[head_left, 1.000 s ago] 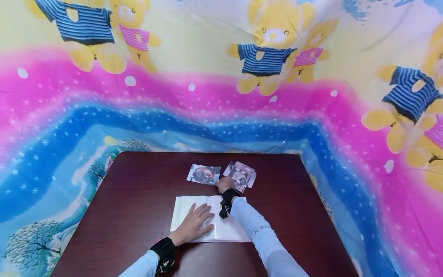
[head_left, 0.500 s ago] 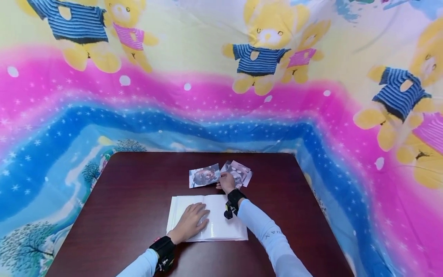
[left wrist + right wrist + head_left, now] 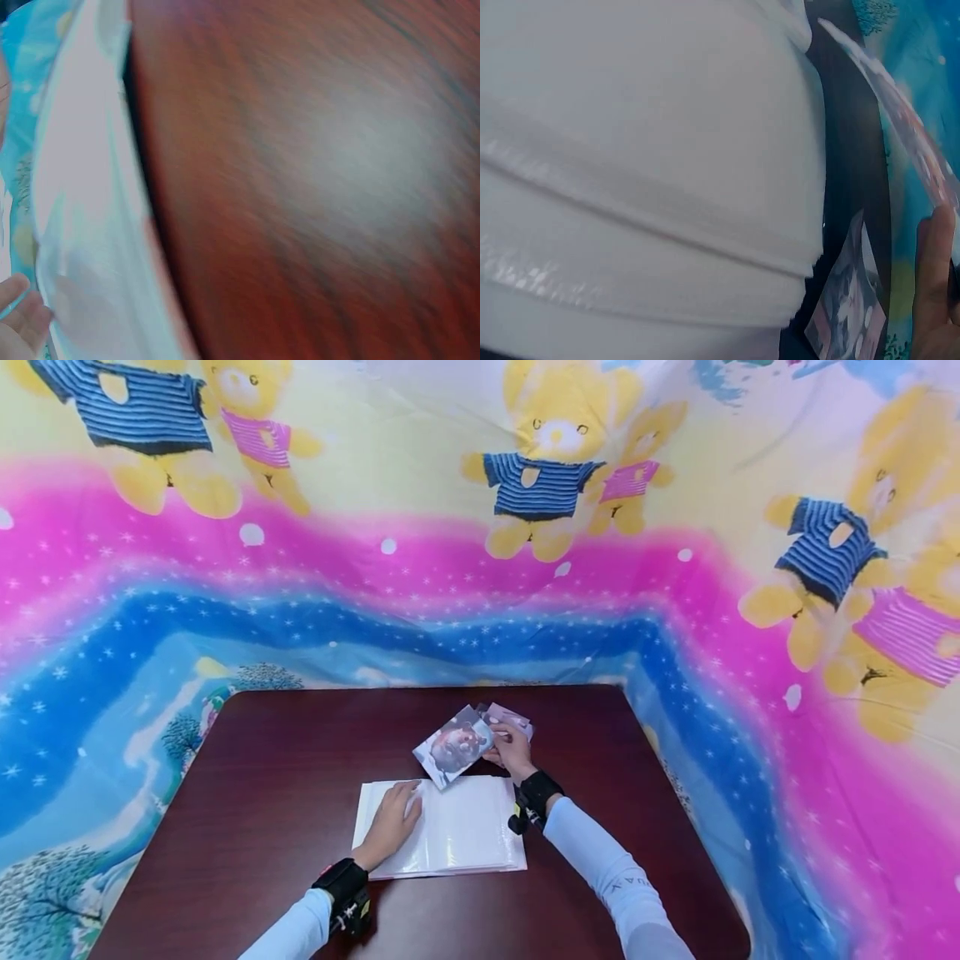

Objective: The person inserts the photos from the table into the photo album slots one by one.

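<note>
An open photo album (image 3: 472, 831) with white, glossy sleeve pages lies near the front of the dark table. My left hand (image 3: 392, 823) rests on its left page, fingers loosely extended; in the left wrist view the fingers (image 3: 26, 319) show at the page edge. Above the album's far edge, my right hand (image 3: 512, 752) pinches a printed photo (image 3: 453, 747) by its right end, tilted with the lower corner reaching the album's top edge. The right wrist view shows this photo (image 3: 907, 120) raised, nearly edge-on, at the fingers (image 3: 934, 255).
Several more photos (image 3: 512, 717) lie overlapped behind the right hand, partly hidden by it. The brown wooden table (image 3: 285, 760) ends at a bear-patterned cloth (image 3: 420, 643) hung behind and along the sides.
My right hand has lifted the left-lying photo off the table, turning it and bringing it towards the album. My left hand has shifted left on the page. The head view has swung slightly right.
</note>
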Demonstrator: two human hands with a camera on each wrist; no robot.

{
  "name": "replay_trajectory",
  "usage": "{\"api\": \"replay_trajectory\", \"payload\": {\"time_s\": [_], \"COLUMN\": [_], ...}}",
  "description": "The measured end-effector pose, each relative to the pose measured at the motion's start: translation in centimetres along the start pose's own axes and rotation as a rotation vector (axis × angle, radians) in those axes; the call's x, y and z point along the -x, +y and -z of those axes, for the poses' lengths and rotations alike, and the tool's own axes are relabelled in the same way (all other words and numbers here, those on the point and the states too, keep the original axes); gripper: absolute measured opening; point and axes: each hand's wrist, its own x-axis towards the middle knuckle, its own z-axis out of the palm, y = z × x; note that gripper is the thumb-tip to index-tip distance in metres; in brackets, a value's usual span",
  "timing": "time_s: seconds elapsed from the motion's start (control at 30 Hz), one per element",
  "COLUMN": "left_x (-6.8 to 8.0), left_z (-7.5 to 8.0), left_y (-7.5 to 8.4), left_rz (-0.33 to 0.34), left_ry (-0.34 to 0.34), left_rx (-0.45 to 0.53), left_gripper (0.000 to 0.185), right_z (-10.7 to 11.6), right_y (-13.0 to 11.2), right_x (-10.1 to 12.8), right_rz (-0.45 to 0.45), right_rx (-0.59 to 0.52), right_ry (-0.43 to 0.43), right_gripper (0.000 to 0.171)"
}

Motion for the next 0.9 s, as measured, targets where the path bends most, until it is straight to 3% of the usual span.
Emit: {"api": "replay_trajectory", "payload": {"time_s": [0.13, 0.2, 0.3, 0.43, 0.6, 0.73, 0.9], "left_x": [-0.7, -1.1, -1.5, -1.6, -1.5, -1.6, -2.2], "left_z": [0.2, 0.3, 0.6, 0.9, 0.8, 0.7, 0.8], "left_y": [0.3, 0.4, 0.9, 1.6, 2.0, 1.9, 1.7], "left_rz": [0.168, 0.215, 0.308, 0.387, 0.437, 0.452, 0.497], "left_ry": [0.024, 0.031, -0.027, -0.123, -0.155, -0.150, -0.115], "left_rx": [0.168, 0.252, 0.350, 0.419, 0.468, 0.476, 0.512], "left_gripper": [0.038, 0.041, 0.044, 0.039, 0.034, 0.032, 0.032], "right_z": [0.8, 1.1, 1.3, 1.4, 1.5, 1.5, 1.4], "right_y": [0.0, 0.4, 0.7, 0.9, 0.6, 0.8, 1.9], "right_x": [1.1, 1.3, 1.5, 1.9, 2.6, 2.8, 3.0], "right_rz": [0.018, 0.022, 0.026, 0.072, 0.136, 0.154, 0.081], "right_rx": [0.031, 0.086, 0.155, 0.216, 0.294, 0.313, 0.223], "right_ry": [-0.108, -0.154, -0.222, -0.361, -0.504, -0.524, -0.456], "right_gripper": [0.034, 0.034, 0.033, 0.030, 0.030, 0.032, 0.035]}}
